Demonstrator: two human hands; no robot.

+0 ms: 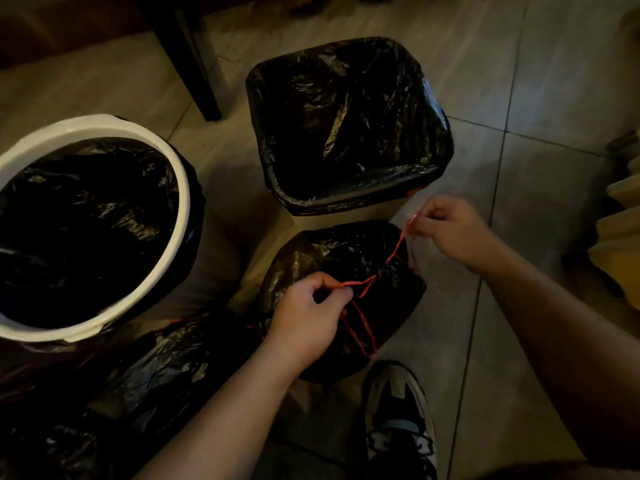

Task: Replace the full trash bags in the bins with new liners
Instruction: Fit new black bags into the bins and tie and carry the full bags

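A full black trash bag (322, 258) sits on the tiled floor in front of me, its red drawstring (367, 282) crossed over the gathered top. My left hand (308, 317) pinches one end of the drawstring at the bag's near left. My right hand (450, 230) pinches the other end, pulled up to the right. A square bin (349, 123) lined with a black bag stands just beyond. A round white-rimmed bin (187, 202) with a black liner stands to the left.
Another filled black bag (166, 368) lies at the lower left. My shoe (398, 414) stands on the tiles just behind the tied bag. A dark furniture leg (194, 64) rises behind the bins. Pale objects (620, 237) sit at the right edge.
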